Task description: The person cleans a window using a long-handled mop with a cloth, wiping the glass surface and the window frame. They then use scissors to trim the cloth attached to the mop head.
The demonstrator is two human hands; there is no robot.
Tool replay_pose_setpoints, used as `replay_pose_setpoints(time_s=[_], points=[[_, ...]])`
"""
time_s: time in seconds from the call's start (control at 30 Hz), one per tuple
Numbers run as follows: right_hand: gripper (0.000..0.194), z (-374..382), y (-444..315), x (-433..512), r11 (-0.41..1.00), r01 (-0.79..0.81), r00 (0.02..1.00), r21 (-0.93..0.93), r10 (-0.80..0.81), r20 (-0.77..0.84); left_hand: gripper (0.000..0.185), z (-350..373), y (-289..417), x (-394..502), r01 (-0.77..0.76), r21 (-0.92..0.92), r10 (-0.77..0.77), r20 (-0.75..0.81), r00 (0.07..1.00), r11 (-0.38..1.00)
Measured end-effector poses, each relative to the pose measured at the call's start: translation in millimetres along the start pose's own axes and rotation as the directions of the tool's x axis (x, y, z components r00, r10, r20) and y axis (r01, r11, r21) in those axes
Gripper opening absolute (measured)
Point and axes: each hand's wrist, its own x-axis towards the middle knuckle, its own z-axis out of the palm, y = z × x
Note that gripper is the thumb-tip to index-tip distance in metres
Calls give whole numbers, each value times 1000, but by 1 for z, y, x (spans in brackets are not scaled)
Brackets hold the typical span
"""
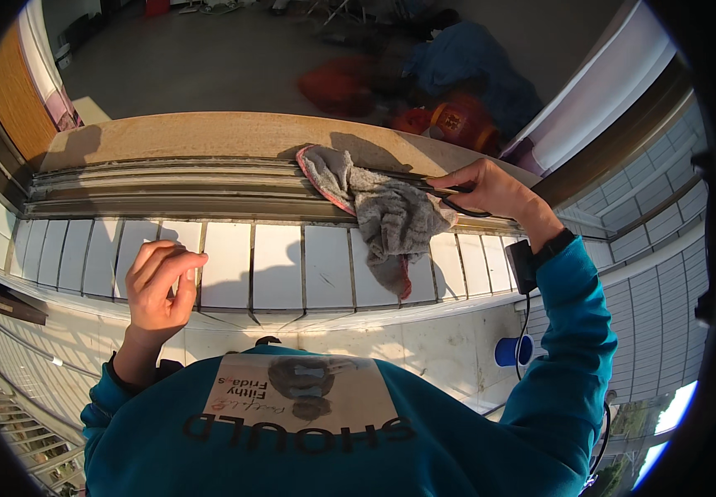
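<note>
A grey cloth (389, 211) with pink edging lies bunched over the metal sliding-window track (178, 186) and hangs onto the white sill tiles (277, 261). Just right of the cloth, my right hand (488, 186) grips a black-handled tool, possibly scissors, over the track; the tool's far end is hidden by or beside the cloth. My left hand (162, 282) hovers near the left part of the tiles, its fingers curled and nothing visible in it. The thumb is near the forefinger.
A wooden inner ledge (209, 133) borders the track. Curtains (606, 93) hang at both sides. Inside the dark room are a red container (457, 121) and blue fabric (470, 56). A blue bucket (507, 351) stands on the balcony floor, with a black cable beside it.
</note>
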Motion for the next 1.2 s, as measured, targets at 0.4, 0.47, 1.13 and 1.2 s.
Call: replay_pose_setpoints(time_s=[0.4, 0.47, 1.13, 1.2], points=[[38, 2, -44, -3, 963, 265, 956, -55, -269, -113, 20, -1, -3, -2, -6, 0, 6, -28, 1000, 1000], [38, 5, -41, 1, 949, 315, 942, -9, -313, -118, 20, -1, -4, -2, -20, -8, 19, -36, 999, 1000], [36, -36, -45, -19, 988, 122, 987, 90, -111, -119, 19, -6, -7, -2, -31, -87, 27, -51, 998, 996], [36, -25, -49, -15, 982, 187, 980, -18, -187, -69, 19, -5, -7, -2, -57, -69, 55, -34, 998, 996]])
